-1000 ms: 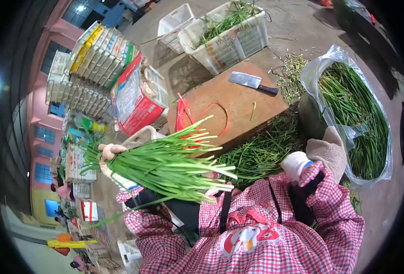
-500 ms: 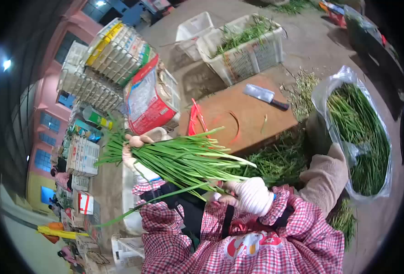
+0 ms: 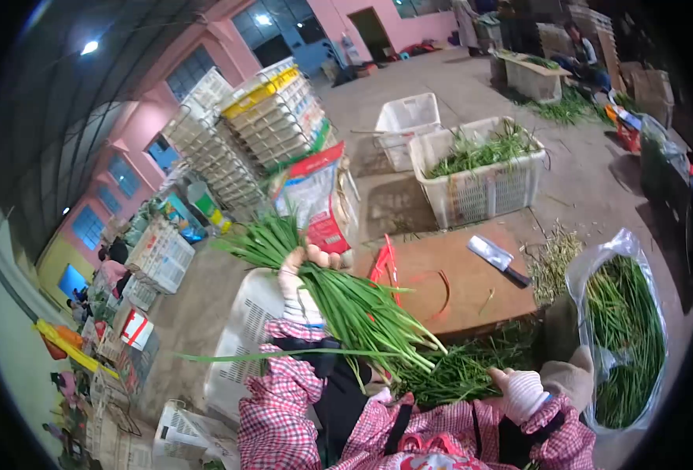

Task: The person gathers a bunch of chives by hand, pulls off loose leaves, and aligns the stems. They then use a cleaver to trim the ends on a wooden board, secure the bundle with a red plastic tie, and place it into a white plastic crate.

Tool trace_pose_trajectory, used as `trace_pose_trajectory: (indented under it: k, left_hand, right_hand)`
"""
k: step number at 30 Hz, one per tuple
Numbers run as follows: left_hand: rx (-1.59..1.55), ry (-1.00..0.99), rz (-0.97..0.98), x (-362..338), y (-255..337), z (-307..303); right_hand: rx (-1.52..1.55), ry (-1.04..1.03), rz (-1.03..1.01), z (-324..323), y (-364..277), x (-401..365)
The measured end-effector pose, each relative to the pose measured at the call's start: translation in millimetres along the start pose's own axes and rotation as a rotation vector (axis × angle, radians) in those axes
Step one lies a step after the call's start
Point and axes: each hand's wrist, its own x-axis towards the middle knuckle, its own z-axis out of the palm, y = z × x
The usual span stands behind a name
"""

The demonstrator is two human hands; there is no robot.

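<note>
Left hand (image 3: 303, 270) grips scallions (image 3: 362, 313) diagonally, roots seemingly lower-right.

— Hall, as your feed shows it?
— I log a concrete floor (image 3: 597, 196), grey, strewn with green scraps. Pink walls (image 3: 139, 121) on the left and at the far end, with blue-lit windows (image 3: 123, 174).
— Light?
— I count two ceiling lamps (image 3: 89, 48), both on. The roof above is dark. A doorway (image 3: 372, 31) stands open in the far wall.
— Furniture?
— Low wooden table (image 3: 456, 290) at centre. Stacked crates (image 3: 276, 110) stand by the left wall. I can't resolve the far right corner.
</note>
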Motion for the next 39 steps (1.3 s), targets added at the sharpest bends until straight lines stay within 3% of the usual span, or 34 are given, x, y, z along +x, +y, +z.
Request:
trace_pose_trajectory:
  k: [2,3,7,8,10,11,14,16,17,19,20,22,24,25,27,28,30,31,32,34,35,36,38,39]
  left_hand:
    - [0.025,-0.104,-0.006,6,-8,0]
    - [0.051,-0.114,-0.081,-18,-17,43]
    - [0.29,-0.009,-0.059,-26,-44,59]
    - [0.308,-0.06,-0.084,-20,-49,53]
    - [0.446,0.034,-0.066,-32,-59,76]
    - [0.48,-0.033,-0.086,-26,-67,73]
    - [0.575,0.105,-0.135,-39,-96,106]
    - [0.74,0.063,-0.066,-36,-120,108]
    - [1.075,-0.214,0.19,-27,-131,87]
    - [1.429,-0.37,0.55,-23,-164,87]
    - [1.22,-0.326,0.31,-33,-173,106]
    - [1.129,-0.052,-0.209,-59,-174,163]
    - [1.055,-0.12,-0.18,-50,-205,159]
    - [1.013,-0.321,-0.215,-39,-209,152]
    - [1.017,-0.408,-0.261,-38,-208,159]
    - [0.893,-0.5,-0.32,-35,-205,158]
    - [0.786,-0.672,-0.363,-26,-186,148]
    - [0.801,-0.759,-0.334,-20,-170,139]
    - [0.742,-0.601,-0.428,-24,-150,146]
    - [0.752,-0.548,-0.393,-6,-125,113]
    - [0.691,-0.516,-0.458,4,-115,90]
    - [0.63,-0.482,-0.523,14,-108,62]
    - [0.724,-0.391,-0.61,28,-108,-5]
    - [1.001,-0.372,-0.672,19,-111,-17]
  right_hand:
    - [0.251,0.283,-0.207,-18,-17,9]
    - [0.386,0.413,-0.328,-17,-26,18]
    - [0.526,0.607,-0.502,-1,-71,53]
    - [0.544,0.651,-0.521,0,-82,57]
    - [0.48,0.657,-0.452,-6,-102,58]
    - [0.493,0.7,-0.422,-8,-109,61]
    - [0.61,0.804,-0.309,-7,-115,76]
    - [0.759,0.868,-0.314,-6,-112,84]
    - [1.002,0.86,-0.313,3,-110,99]
    - [1.337,0.811,-0.326,-7,-104,105]
    - [1.505,0.795,-0.329,-12,-101,107]
    - [1.39,0.797,-0.235,-18,-83,112]
    - [1.678,0.751,-0.415,-10,-60,130]
    - [1.819,0.716,-0.504,-7,-49,138]
    - [1.914,0.561,-0.455,-25,-35,113]
    - [1.917,0.606,-0.443,-27,-29,109]
    - [2.1,0.294,-0.28,-18,7,104]
    - [2.14,0.336,-0.285,-19,11,101]
    - [2.25,0.275,-0.332,-9,26,105]
    - [2.319,0.418,-0.341,-8,35,98]
    - [2.335,0.385,-0.423,-8,40,96]
    - [2.394,0.391,-0.369,3,53,99]
    - [2.37,0.449,-0.385,5,60,97]
    - [2.387,0.453,-0.301,10,68,97]
